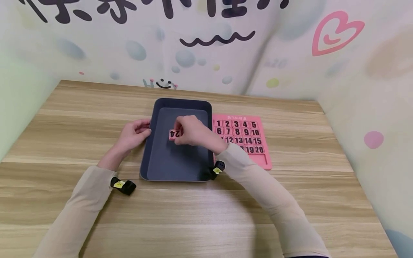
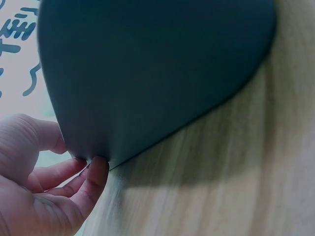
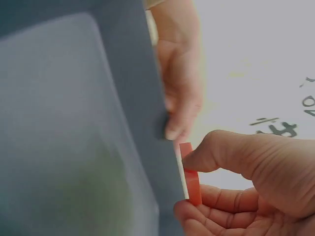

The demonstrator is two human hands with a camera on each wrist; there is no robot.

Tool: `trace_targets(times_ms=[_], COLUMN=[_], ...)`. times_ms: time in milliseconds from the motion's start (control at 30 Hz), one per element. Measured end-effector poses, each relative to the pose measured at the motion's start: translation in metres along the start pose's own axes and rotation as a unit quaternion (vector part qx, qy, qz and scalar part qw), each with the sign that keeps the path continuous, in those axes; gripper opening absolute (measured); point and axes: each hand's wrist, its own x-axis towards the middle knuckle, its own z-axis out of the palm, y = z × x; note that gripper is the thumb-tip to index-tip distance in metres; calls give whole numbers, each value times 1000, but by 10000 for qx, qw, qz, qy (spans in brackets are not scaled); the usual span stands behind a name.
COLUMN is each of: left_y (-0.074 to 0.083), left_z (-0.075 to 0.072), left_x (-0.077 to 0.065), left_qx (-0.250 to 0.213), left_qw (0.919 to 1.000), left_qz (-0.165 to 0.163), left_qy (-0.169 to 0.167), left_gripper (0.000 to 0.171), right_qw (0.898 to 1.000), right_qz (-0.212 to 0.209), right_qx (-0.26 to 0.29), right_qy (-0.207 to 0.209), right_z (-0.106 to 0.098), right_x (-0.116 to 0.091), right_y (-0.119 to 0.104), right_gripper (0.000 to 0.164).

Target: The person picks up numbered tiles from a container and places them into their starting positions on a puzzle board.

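Observation:
A dark grey rectangular tray [image 1: 177, 168] lies on the wooden table. My left hand [image 1: 133, 135] holds the tray's left side, with thumb at the rim and curled fingers [image 2: 93, 182] against the outer wall low down. Over the tray, my right hand [image 1: 193, 132] pinches a pink number tile [image 1: 173, 134] between thumb and fingers; its printed 24 appears upside down from here. In the right wrist view the tile [image 3: 193, 182] shows edge-on, with a red side and a pale face. The right forearm covers part of a pink number board [image 1: 262, 157].
Right of the tray, the pink board carries rows of numbered tiles, with numbers up to 20 visible. The table [image 1: 96, 107] ends against a printed cloth wall [image 1: 209, 64] at the back. Black straps with small devices [image 1: 124, 185] sit on both wrists.

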Motion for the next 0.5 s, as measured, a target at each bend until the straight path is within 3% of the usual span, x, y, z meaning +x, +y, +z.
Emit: trace_targets(times_ms=[200,500], left_y=[0,0], left_z=[0,0], left_x=[0,0], left_qx=[28,62], left_qw=[10000,10000], left_qz=[28,20], left_qy=[-5,20], left_gripper=[42,43], right_qw=[9975,9926], right_qz=[-212,-66], right_qx=[528,882], right_qy=[409,837], right_z=[-13,-31], right_x=[-23,-62], right_y=[13,43], right_gripper=[24,26])
